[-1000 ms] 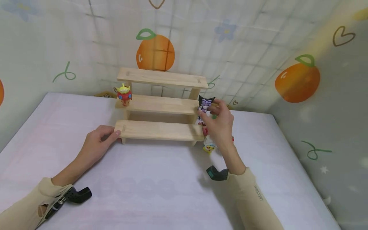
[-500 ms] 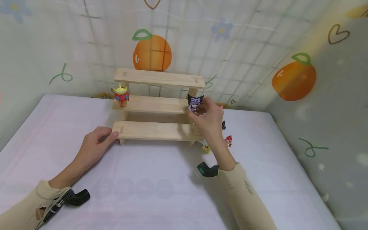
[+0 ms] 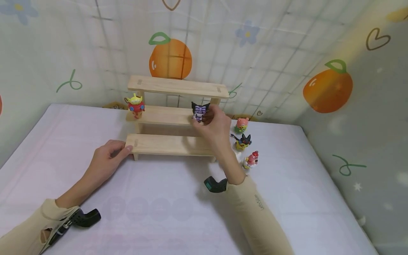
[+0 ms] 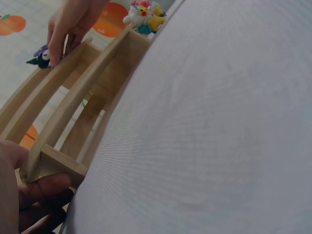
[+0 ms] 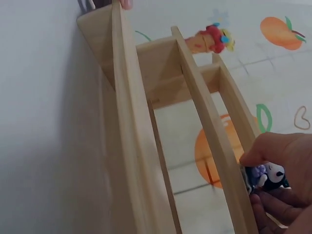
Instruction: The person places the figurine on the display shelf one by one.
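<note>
A three-step wooden display shelf (image 3: 175, 144) stands on the white-covered table. My left hand (image 3: 109, 157) grips the left end of its lowest step, thumb on top and fingers beneath, as the left wrist view shows. My right hand (image 3: 215, 129) pinches a small black-and-purple figurine (image 3: 199, 112) between thumb and fingers, upright at the right part of the middle step. In the right wrist view the figurine (image 5: 273, 175) is right at that step's board, partly covered by the fingers. On the left end of the middle step stands a red figurine with a yellow top (image 3: 136, 105).
Right of the shelf several figurines stand on the table: a pink-and-green one (image 3: 241, 125), a yellow one with a black top (image 3: 243, 142) and a pink-and-white one (image 3: 250, 160). A white one is mostly hidden behind my right wrist. A printed cloth (image 3: 271, 81) hangs behind.
My right hand has moved left with the black-and-purple figurine, from beside the shelf's right end to over the middle step. The left hand keeps its grip in the same place.
</note>
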`<move>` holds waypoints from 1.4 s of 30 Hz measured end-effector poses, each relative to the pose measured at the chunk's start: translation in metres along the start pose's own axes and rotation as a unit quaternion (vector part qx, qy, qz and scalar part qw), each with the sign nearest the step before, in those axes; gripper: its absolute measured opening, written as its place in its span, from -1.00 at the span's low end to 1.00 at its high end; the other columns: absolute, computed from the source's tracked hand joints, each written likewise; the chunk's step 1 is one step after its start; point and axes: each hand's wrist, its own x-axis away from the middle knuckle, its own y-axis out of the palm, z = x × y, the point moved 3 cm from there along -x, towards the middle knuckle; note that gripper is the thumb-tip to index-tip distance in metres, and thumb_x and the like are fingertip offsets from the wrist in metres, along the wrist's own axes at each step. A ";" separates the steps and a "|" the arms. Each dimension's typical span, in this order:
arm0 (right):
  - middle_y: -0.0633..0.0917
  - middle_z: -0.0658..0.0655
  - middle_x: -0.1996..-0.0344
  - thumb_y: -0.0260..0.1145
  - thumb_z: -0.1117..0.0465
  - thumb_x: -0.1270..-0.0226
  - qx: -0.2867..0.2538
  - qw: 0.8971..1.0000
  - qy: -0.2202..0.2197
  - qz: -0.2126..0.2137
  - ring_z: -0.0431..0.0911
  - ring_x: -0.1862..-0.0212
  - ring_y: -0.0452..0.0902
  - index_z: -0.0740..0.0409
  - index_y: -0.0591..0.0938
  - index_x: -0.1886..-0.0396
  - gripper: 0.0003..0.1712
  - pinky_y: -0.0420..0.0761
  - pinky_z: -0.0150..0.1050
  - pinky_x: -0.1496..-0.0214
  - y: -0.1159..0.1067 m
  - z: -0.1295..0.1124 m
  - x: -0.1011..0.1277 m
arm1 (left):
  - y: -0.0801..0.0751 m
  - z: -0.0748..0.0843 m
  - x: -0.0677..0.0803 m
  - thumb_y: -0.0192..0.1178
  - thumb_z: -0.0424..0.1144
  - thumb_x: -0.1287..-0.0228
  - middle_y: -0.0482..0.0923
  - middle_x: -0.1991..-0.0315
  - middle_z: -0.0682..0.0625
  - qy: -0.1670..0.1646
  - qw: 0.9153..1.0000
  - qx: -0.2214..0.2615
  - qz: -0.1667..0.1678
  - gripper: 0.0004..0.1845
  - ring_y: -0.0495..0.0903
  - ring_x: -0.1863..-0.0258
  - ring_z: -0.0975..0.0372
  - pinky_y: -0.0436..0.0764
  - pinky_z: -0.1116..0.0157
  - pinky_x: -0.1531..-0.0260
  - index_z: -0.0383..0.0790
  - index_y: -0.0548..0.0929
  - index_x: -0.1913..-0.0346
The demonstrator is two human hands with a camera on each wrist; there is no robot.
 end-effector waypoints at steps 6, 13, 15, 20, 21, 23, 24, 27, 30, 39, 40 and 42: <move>0.80 0.22 0.25 0.61 0.13 -0.15 -0.004 1.000 -0.003 0.005 0.00 0.23 0.74 0.28 0.65 0.04 -0.53 0.74 -0.15 0.10 0.017 -0.008 0.000 | 0.002 0.000 0.000 0.24 0.03 -0.56 0.68 -0.06 -0.17 -0.005 1.000 0.004 -0.004 -0.66 0.56 -0.20 0.02 0.42 -0.06 -0.28 -0.20 0.80 0.14; 0.81 0.19 0.26 0.67 0.11 -0.13 -0.035 0.999 -0.013 -0.001 -0.03 0.25 0.75 0.25 0.67 0.04 -0.50 0.75 -0.19 0.11 0.034 -0.016 -0.001 | -0.001 -0.002 -0.001 0.24 0.02 -0.56 0.68 -0.05 -0.15 -0.001 1.000 -0.007 0.001 -0.66 0.56 -0.18 0.07 0.42 0.02 -0.24 -0.20 0.80 0.10; 0.81 0.18 0.27 0.69 0.12 -0.12 -0.046 0.999 -0.018 -0.007 -0.03 0.25 0.75 0.25 0.68 0.04 -0.50 0.74 -0.20 0.13 0.039 -0.019 -0.002 | -0.004 -0.002 0.000 0.24 0.02 -0.56 0.69 -0.05 -0.15 -0.001 1.000 -0.009 0.004 -0.66 0.56 -0.17 0.08 0.41 0.08 -0.22 -0.19 0.81 0.08; 0.81 0.19 0.24 0.69 0.15 -0.12 -0.062 0.997 -0.028 -0.032 -0.04 0.24 0.74 0.26 0.69 -0.03 -0.47 0.71 -0.28 0.15 0.053 -0.028 -0.002 | -0.006 -0.002 0.004 0.26 0.00 -0.55 0.70 -0.04 -0.16 -0.002 1.000 -0.008 0.012 -0.68 0.57 -0.17 0.07 0.40 0.15 -0.20 -0.20 0.81 0.06; 0.81 0.19 0.24 0.69 0.15 -0.13 -0.066 0.997 -0.030 -0.037 -0.04 0.24 0.73 0.26 0.69 -0.04 -0.46 0.70 -0.29 0.15 0.055 -0.030 -0.002 | -0.005 -0.003 0.004 0.26 -0.01 -0.55 0.70 -0.04 -0.16 -0.001 1.000 -0.008 0.014 -0.68 0.58 -0.17 0.07 0.40 0.15 -0.20 -0.21 0.81 0.06; 0.81 0.19 0.24 0.69 0.16 -0.13 -0.071 0.996 -0.034 -0.043 -0.04 0.24 0.72 0.26 0.69 -0.06 -0.45 0.70 -0.30 0.14 0.059 -0.034 -0.001 | -0.004 -0.004 0.004 0.26 -0.01 -0.55 0.70 -0.04 -0.15 -0.001 1.000 -0.007 0.015 -0.68 0.58 -0.18 0.08 0.40 0.15 -0.21 -0.20 0.81 0.06; 0.80 0.18 0.24 0.69 0.17 -0.13 -0.073 0.996 -0.034 -0.045 -0.05 0.24 0.71 0.26 0.69 -0.06 -0.46 0.70 -0.30 0.14 0.061 -0.036 -0.001 | -0.004 -0.004 0.004 0.26 -0.01 -0.55 0.70 -0.03 -0.15 0.000 1.000 -0.007 0.015 -0.69 0.58 -0.17 0.09 0.41 0.17 -0.20 -0.20 0.81 0.07; 0.80 0.18 0.24 0.70 0.18 -0.12 -0.075 0.995 -0.037 -0.046 -0.06 0.24 0.71 0.27 0.68 -0.06 -0.45 0.71 -0.30 0.15 0.066 -0.042 0.000 | -0.004 -0.005 0.004 0.26 0.00 -0.55 0.71 -0.02 -0.11 0.000 1.000 -0.010 0.015 -0.69 0.57 -0.15 0.13 0.41 0.24 -0.19 -0.17 0.82 0.07; 0.80 0.19 0.24 0.70 0.18 -0.12 -0.076 0.995 -0.043 -0.050 -0.06 0.25 0.72 0.28 0.67 -0.06 -0.44 0.70 -0.31 0.15 0.071 -0.046 0.000 | -0.003 -0.005 0.004 0.26 0.00 -0.55 0.70 -0.01 -0.09 -0.002 1.000 -0.010 0.016 -0.70 0.58 -0.14 0.13 0.41 0.23 -0.18 -0.16 0.82 0.09; 0.81 0.18 0.25 0.69 0.17 -0.13 -0.065 0.995 -0.054 -0.052 -0.07 0.25 0.72 0.27 0.67 -0.03 -0.47 0.71 -0.33 0.14 0.075 -0.051 -0.001 | 0.005 -0.004 0.000 0.25 -0.02 -0.55 0.70 -0.02 -0.14 0.000 1.000 -0.005 0.006 -0.70 0.58 -0.15 0.08 0.44 0.05 -0.22 -0.18 0.81 0.13; 0.81 0.18 0.24 0.68 0.17 -0.14 -0.063 0.995 -0.052 -0.052 -0.07 0.24 0.72 0.26 0.67 -0.03 -0.47 0.71 -0.33 0.13 0.076 -0.050 -0.001 | 0.006 -0.004 -0.001 0.25 -0.02 -0.55 0.70 -0.02 -0.14 0.001 1.000 -0.006 0.006 -0.70 0.59 -0.15 0.07 0.44 0.05 -0.22 -0.19 0.81 0.13; 0.81 0.17 0.22 0.67 0.16 -0.16 -0.056 0.996 -0.051 -0.052 -0.07 0.23 0.71 0.26 0.66 -0.06 -0.46 0.71 -0.32 0.12 0.076 -0.050 -0.001 | 0.007 -0.003 -0.002 0.26 -0.02 -0.55 0.70 -0.02 -0.14 0.002 1.000 -0.007 0.005 -0.69 0.59 -0.15 0.06 0.44 0.04 -0.22 -0.20 0.81 0.12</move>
